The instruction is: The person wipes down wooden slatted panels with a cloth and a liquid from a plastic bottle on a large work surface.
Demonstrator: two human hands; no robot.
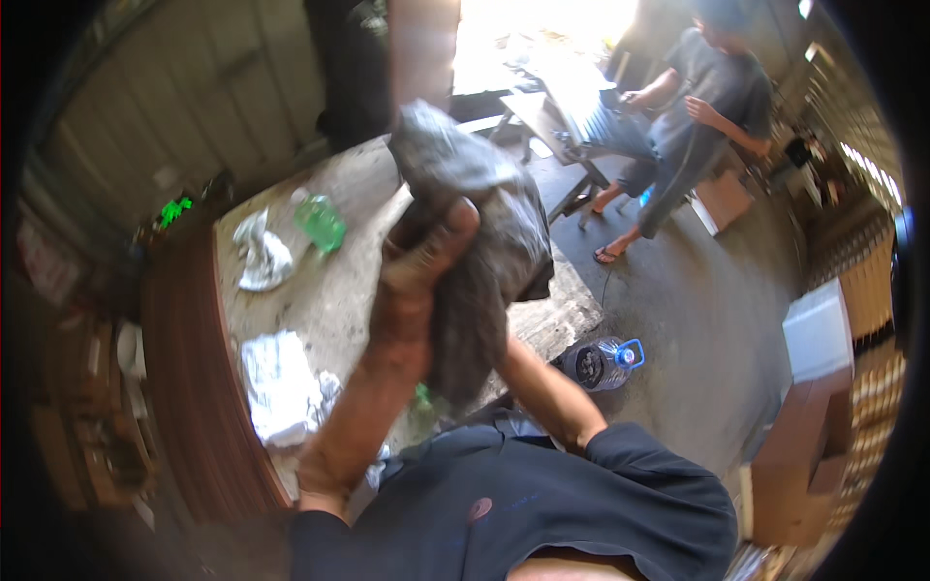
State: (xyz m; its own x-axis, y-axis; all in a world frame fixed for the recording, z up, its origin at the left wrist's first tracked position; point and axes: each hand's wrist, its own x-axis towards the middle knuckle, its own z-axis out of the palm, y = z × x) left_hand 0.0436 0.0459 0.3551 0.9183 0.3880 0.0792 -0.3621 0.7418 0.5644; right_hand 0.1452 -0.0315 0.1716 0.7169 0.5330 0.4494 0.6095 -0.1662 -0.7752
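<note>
A crumpled, dark grey, slightly shiny bundle (484, 213) is held up in front of me over the table. Whether it is cloth or plastic, I cannot tell. My left hand (436, 242) grips its near left side, the thumb pressed across the folds and the other fingers mostly hidden. From the right, my right forearm (552, 392) reaches up behind the bundle, which covers that hand and its fingers. The worn, pale tabletop (358, 189) lies below. On its left part are a green clear bottle (319, 221), a crumpled whitish cloth (262, 254) and white folded sheets (276, 378).
A large clear plastic jug (603, 364) with a blue handle stands past the table's right edge. Farther off, another person (693, 116) works beside a bench (544, 121). Cardboard boxes (802, 460) and a white box (819, 331) line the right side. A brown wooden panel (194, 378) edges the table's left.
</note>
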